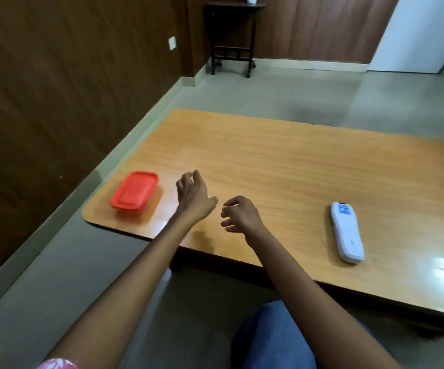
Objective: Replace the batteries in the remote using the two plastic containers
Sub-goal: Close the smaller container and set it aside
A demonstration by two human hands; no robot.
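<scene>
A plastic container with a red lid [134, 190] stands near the left end of the wooden table [282, 166], lid on. A white remote [346, 231] lies face down at the right, a barcode sticker on its back. My left hand [192, 194] hovers just right of the container, fingers apart, holding nothing. My right hand [239, 214] hangs beside it over the table's front edge, fingers loosely curled and empty. Only one container is in view.
The table's left corner is rounded, with grey floor [268, 89] beyond it. A dark wheeled stand [232, 38] stands at the far wall. My knee in blue jeans [271, 339] shows below the table's front edge.
</scene>
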